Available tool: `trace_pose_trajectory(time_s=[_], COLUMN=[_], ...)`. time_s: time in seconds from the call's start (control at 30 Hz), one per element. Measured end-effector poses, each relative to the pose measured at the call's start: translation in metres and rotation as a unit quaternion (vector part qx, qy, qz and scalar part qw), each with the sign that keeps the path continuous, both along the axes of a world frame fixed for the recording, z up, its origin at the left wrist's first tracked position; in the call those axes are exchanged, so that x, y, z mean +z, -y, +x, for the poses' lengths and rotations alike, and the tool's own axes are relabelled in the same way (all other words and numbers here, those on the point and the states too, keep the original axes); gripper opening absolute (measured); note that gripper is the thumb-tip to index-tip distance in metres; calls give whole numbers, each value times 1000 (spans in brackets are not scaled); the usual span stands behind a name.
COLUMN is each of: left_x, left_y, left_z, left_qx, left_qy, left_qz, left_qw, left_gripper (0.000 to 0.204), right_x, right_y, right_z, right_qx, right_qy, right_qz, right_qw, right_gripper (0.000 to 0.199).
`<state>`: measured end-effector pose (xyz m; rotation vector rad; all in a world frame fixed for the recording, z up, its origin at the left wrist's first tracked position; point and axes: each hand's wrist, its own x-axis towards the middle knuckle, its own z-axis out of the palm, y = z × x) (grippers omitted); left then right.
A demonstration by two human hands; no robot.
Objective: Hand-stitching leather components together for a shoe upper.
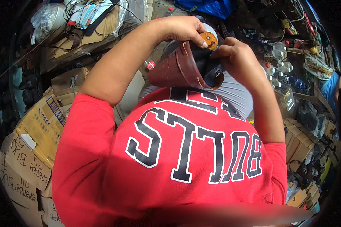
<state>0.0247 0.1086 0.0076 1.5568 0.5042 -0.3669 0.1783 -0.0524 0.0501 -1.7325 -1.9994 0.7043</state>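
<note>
While our left hand (186, 29) pinches the rounded tan leather tab (209, 37) atop the tapered maroon leather bag (166, 70) above our lap, we'd keep it flat; can't tell if our right hand (236, 51) grips too.

Cluttered rm, floor (160, 10) mostly hidden. Cardboard boxes (43, 126) piled along its L edge, blue plastic sheet (216, 6) at far edge, clear bottles (279, 52) + misc. plastic bags (310, 118) along R edge. Far R corner dim; L boxes better lit.

Likely workshop: cardboard boxes (45, 123), clustered bottles (279, 53), maroon leather-like piece (165, 72).
</note>
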Motion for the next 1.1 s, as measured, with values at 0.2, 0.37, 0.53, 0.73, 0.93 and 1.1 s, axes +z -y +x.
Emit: trace_pose_trajectory(time_s=[0.2, 0.37, 0.53, 0.73, 0.93, 1.1], left_x=[21, 24, 59, 39, 49, 47], left_y=[27, 61, 80, 81, 79, 77], left_z=[-12, -29, -35, -44, -33, -30], left_qx=[64, 137, 191, 172, 161, 120], left_qy=[1, 82, 100, 338, 322, 313], left_qz=[142, 156, 255, 467, 416, 461], left_qw=[988, 975, 942, 799, 835, 822], left_gripper=[27, 27, 24, 33, 55, 54], right_x=[-22, -44, -40, -35, -43, -39], right_y=[19, 33, 36, 36, 34, 28], right_z=[-26, -27, -25, -26, -21, -19], right_qx=[-101, -228, -216, -252, -237, -231], right_qy=[78, -103, -125, -535, -556, -569], right_qz=[90, 54, 100, -6, 0, 11], right_qw=[988, 967, 963, 806, 797, 789], right_gripper=[22, 20, 21, 14, 15, 16])
